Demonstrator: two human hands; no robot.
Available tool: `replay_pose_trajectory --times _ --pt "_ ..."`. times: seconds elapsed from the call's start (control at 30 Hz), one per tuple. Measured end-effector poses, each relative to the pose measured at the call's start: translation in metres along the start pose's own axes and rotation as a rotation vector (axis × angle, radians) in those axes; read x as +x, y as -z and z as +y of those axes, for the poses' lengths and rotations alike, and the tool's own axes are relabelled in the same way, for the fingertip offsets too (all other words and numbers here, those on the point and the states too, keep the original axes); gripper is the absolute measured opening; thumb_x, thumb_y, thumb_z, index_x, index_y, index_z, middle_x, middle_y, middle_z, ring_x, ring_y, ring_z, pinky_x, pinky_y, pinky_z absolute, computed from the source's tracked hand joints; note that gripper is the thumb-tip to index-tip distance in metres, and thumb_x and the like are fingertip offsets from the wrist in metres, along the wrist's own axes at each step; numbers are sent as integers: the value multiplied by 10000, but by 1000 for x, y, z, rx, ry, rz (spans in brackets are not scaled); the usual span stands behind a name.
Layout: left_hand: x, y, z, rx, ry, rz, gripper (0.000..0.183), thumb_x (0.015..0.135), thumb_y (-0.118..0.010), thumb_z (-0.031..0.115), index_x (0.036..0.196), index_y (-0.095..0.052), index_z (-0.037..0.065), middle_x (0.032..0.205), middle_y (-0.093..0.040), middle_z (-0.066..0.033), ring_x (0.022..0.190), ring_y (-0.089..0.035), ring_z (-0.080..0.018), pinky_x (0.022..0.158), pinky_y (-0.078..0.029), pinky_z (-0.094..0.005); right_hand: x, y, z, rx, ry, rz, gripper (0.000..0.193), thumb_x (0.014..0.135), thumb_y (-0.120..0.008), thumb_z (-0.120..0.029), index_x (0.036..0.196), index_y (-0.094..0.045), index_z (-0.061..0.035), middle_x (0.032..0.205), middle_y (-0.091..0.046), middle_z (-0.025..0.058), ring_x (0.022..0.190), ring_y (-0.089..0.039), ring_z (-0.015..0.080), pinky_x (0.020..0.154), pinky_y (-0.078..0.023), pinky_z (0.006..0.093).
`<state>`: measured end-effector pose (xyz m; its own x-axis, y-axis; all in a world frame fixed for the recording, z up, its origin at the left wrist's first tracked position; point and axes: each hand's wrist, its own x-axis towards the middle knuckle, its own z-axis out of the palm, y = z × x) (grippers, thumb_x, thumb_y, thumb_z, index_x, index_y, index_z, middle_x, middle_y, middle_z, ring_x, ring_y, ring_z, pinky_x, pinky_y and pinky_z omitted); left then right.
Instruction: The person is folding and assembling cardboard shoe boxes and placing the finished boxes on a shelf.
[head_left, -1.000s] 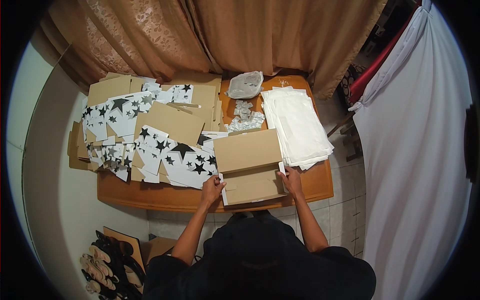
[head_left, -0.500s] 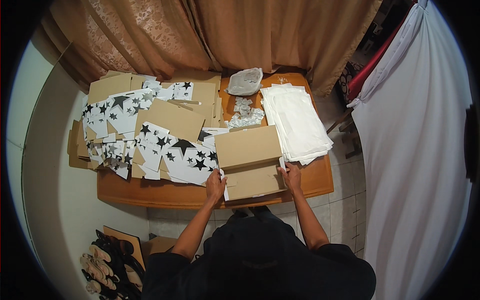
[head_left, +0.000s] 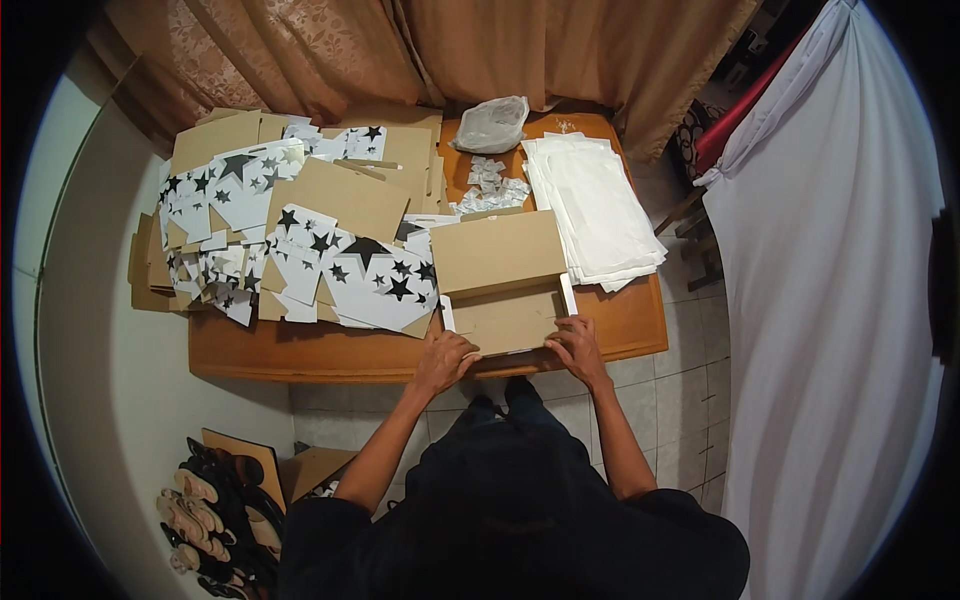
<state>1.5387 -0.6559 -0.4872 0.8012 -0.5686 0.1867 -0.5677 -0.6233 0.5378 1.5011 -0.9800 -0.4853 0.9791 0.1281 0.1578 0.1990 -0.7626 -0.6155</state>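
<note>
A shallow brown cardboard box with white side walls rests at the table's front edge. Its lid stands raised at the far side, and nothing shows inside. My left hand is closed on the near left corner, thumb and fingers at the front wall. At the near right corner, my right hand grips the wall in the same way.
Flat cardboard pieces printed with black stars lie piled on the left of the wooden table. White paper sheets are stacked on the right. Small silvery packets and a clear plastic bag sit behind the box.
Both hands have slid from the box's sides to its near corners. The box's front wall now stands more upright. The whole view has shifted slightly.
</note>
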Motion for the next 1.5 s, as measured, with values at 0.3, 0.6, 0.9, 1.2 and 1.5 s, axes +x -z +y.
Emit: replay_pose_trajectory --times 0.3,0.6,0.9,1.2,1.5 --pt "2 -23 -6 92 119 -59 105 901 -719 228 868 -755 135 849 -714 -25 903 -634 -219 816 -350 -436 7 -20 8 -82 -72 67 268 817 -805 -309 903 -772 -57 1156 -633 93 1165 -479 325 990 -399 468" --pt "-5 -32 -4 87 156 -32 105 892 -729 219 945 -747 130 990 -701 -48 981 -608 -226 819 -369 -426 8 -28 12 -31 -86 167 575 813 -813 -373 1278 -645 -79 1245 -566 182 1207 -454 384 1031 -382 507" --pt "-27 -64 -4 165 298 110 602 1009 -588 282 1464 -429 -80 1588 -288 -316 1510 -245 -435 1173 -195 -657 0 -33 17 -73 -199 80 899 943 -669 -463 1563 -257 40 1586 -314 295 1423 -389 449 1141 -382 458" --pt "-7 -37 11 312 315 54 471 1009 -578 280 1415 -525 48 1535 -416 -236 1456 -335 -441 1140 -199 -709 1 -22 21 -42 -168 85 811 991 -619 -433 1553 -281 43 1561 -347 306 1433 -366 454 1163 -340 482" --pt "98 13 60 -290 254 85 450 991 -622 294 1312 -546 -12 1228 -640 -250 1164 -612 -403 1003 -480 -452 12 34 38 177 -387 267 689 1024 -566 -426 1504 -378 31 1469 -456 286 1362 -430 439 1142 -349 481"
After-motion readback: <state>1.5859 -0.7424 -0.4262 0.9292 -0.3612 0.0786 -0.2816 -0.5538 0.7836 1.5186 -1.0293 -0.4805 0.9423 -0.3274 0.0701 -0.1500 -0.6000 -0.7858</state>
